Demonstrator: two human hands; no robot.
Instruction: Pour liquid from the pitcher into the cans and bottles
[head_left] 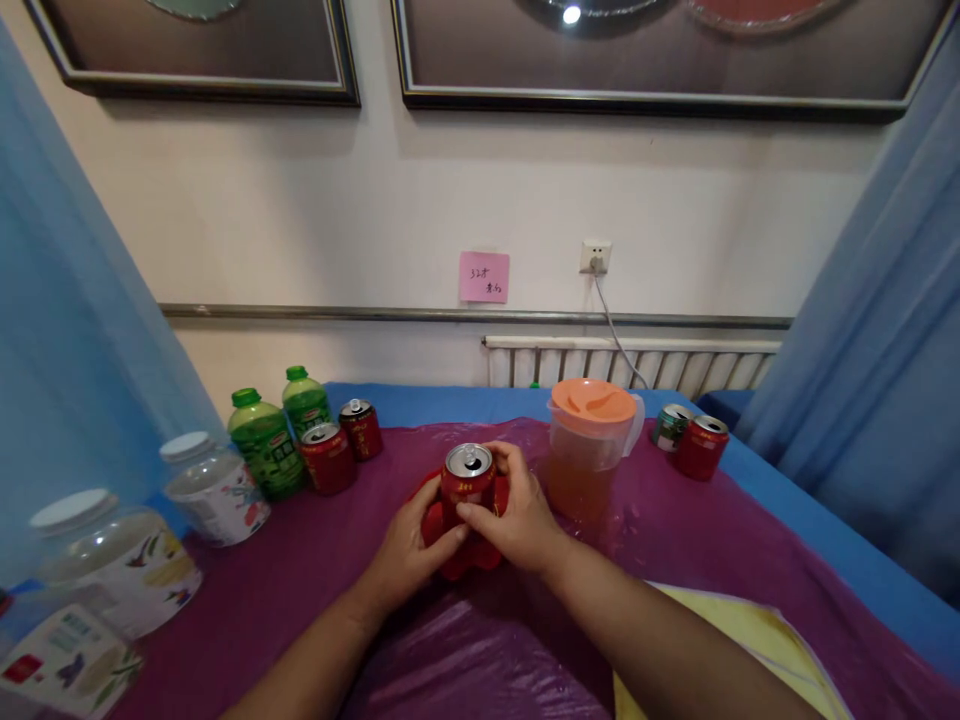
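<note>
An opened red can (466, 484) stands upright at the middle of the table, its silver top facing up. My right hand (521, 515) is wrapped round its right side, the thumb across the front. On the left, my left hand (411, 545) has its fingers against the can's side and its thumb near the lower front. Beneath the can and hands lies a red object (474, 562), mostly hidden. To the right stands a clear pitcher (585, 470) with an orange lid and orange-brown liquid.
Purple plastic (300, 590) covers the blue table. At left are white-lidded jars (217, 495), green bottles (268, 450) and red cans (328, 460). Another red can (702, 448) and a green can (671, 428) stand at right. A yellow cloth (750, 635) lies front right.
</note>
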